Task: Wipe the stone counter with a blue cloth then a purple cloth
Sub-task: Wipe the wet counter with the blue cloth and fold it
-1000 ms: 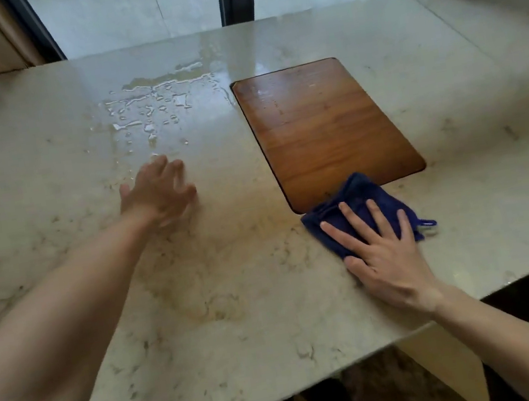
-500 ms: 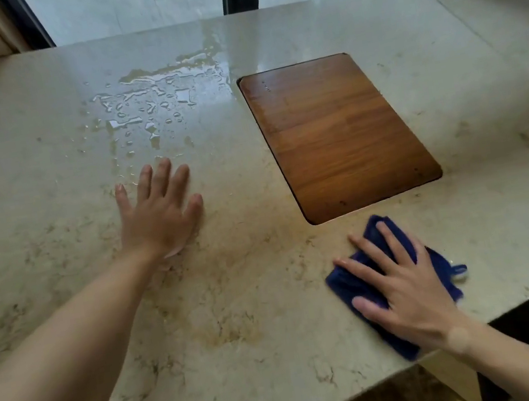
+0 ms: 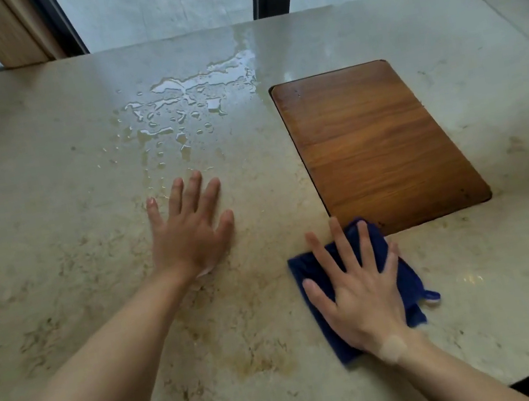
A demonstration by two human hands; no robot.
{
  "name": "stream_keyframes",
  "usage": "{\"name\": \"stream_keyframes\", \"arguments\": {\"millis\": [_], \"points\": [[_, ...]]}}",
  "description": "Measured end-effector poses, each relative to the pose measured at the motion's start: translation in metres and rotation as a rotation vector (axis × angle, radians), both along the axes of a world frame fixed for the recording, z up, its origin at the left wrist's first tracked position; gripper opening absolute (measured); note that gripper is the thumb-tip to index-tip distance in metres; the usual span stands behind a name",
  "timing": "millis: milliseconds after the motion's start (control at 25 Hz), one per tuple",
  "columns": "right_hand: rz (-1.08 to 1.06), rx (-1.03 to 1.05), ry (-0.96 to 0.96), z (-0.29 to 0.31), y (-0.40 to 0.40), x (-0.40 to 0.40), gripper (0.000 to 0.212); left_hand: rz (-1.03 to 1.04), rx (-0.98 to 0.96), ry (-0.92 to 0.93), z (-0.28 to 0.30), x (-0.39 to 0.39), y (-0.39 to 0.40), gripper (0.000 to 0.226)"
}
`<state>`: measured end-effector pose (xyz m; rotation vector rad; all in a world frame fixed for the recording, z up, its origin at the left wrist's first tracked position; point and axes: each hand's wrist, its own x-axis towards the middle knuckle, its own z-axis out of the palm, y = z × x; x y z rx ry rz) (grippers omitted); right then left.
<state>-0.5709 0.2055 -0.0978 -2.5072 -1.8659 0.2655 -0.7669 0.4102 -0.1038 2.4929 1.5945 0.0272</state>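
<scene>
1. The left hand (image 3: 191, 225) lies flat and open on the beige veined stone bench (image 3: 49, 206), fingers spread, gripping nothing.
2. A patch of spilled water (image 3: 193, 107) sits just beyond that hand's fingertips, toward the window, up and to the left of the cloth.
3. The right hand (image 3: 357, 293) presses, palm down and fingers splayed, on the dark blue folded cloth (image 3: 312, 272), pinning it rather than clutching it, at the near corner of the brown wooden inset board (image 3: 376, 148).
4. Likely next, the cloth sweeps diagonally away toward the water; no purple cloth shows.
</scene>
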Motion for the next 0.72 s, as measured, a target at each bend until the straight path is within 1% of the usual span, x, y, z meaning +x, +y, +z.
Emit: {"name": "stream_keyframes", "arguments": {"millis": [80,240,360,520,600,720], "points": [[-0.019,-0.033,0.033,0.0,0.055,0.003,0.068,0.0,-0.003,0.016,0.0,0.0,-0.001,0.069],[-0.088,0.074,0.009,-0.004,0.18,0.024,0.065,-0.014,0.051,0.014,-0.002,-0.003,-0.003,0.066],[-0.125,-0.012,0.077,-0.001,0.28,0.048,0.064,-0.035,0.062,0.036,-0.002,-0.003,-0.005,0.064],[-0.149,-0.007,0.072,0.002,0.405,0.08,0.067,-0.054,0.134,0.024,0.0,-0.001,-0.002,0.068],[-0.136,-0.013,0.064,0.004,0.457,0.094,0.067,-0.059,0.215,0.013,-0.006,0.0,0.0,0.07],[-0.025,-0.042,0.054,0.01,0.526,0.106,0.065,-0.064,0.304,0.025,-0.017,-0.002,0.006,0.063]]}}
